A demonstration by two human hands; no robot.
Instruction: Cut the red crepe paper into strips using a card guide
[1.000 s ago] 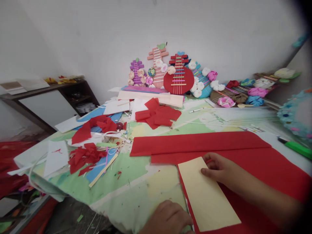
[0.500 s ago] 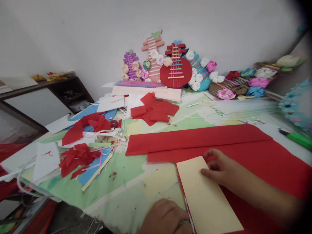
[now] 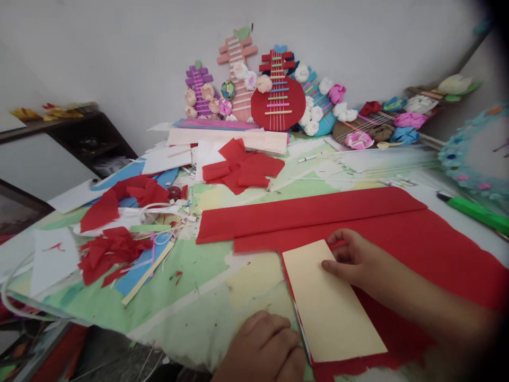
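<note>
A pale cream card (image 3: 332, 307) lies over red crepe paper, some of which shows past its left and bottom edges. My right hand (image 3: 353, 260) grips the card's upper right edge, thumb on top and the other fingers curled at the edge. Beside the card's lower left edge is my left hand (image 3: 266, 347), its fingers curled closed; whatever they may hold is hidden. A large sheet of red crepe paper (image 3: 421, 254) spreads beneath my right forearm, with a folded red strip (image 3: 294, 215) along its far side.
Red crepe scraps (image 3: 113, 252) and a white cord (image 3: 153, 207) lie at left. Further back is a red paper piece (image 3: 240, 167). Decorated paper lutes (image 3: 278, 101) lean on the wall. A green cutter (image 3: 477, 212) lies at right. The table edge runs along the lower left.
The whole view has shifted, so the table things appear higher and further left. More of the card's bottom edge and the red paper below it shows. My right hand keeps its grip on the card.
</note>
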